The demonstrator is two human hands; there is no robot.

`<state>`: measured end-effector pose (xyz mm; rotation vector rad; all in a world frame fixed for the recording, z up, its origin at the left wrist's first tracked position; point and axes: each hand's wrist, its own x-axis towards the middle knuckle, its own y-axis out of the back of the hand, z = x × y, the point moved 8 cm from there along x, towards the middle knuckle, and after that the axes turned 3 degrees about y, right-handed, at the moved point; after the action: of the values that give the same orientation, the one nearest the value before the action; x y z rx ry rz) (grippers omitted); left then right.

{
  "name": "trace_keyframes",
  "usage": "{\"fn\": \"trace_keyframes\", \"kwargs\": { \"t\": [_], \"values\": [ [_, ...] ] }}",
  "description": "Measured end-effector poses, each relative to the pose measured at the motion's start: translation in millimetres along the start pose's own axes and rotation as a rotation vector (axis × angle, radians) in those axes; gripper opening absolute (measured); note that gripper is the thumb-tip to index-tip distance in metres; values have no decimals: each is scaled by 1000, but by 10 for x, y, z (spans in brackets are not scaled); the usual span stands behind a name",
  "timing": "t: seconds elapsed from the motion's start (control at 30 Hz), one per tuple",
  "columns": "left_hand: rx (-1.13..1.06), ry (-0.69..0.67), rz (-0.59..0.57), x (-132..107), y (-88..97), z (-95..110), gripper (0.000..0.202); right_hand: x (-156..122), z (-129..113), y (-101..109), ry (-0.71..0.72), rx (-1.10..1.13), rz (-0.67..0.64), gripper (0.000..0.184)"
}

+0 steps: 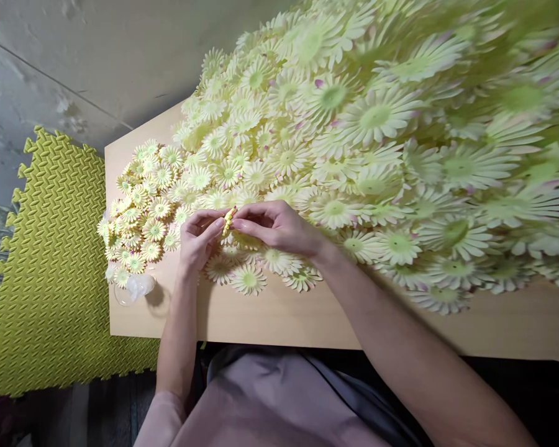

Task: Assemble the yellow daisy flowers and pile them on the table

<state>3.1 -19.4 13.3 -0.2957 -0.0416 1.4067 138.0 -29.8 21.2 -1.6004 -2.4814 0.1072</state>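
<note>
My left hand and my right hand meet over the table in front of a big heap of daisy-like flower heads. Between their fingertips is a small yellowish flower head, seen edge-on and pinched from both sides. The heaped flowers are pale cream with greenish centres, some with pink petal tips. To the left of my left hand lies a cluster of smaller flower heads. Several large blossoms lie just below my wrists.
A clear plastic cup stands near the left front corner of the wooden table. Left of the table is a yellow-green textured foam mat. A grey, stained wall rises behind. The flower heap reaches to the right edge of view.
</note>
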Motion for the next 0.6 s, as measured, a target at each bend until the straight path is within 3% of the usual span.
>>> {"fn": "trace_keyframes", "kwargs": {
  "t": [0.27, 0.6],
  "values": [
    [167, -115, -22, -29, -55, 70, 14, 9, -86, 34, 57, -114, 72, 19],
    [271, -206, 160, -62, 45, 56, 19, 16, -144, 43, 183, -307, 154, 13]
  ]
}}
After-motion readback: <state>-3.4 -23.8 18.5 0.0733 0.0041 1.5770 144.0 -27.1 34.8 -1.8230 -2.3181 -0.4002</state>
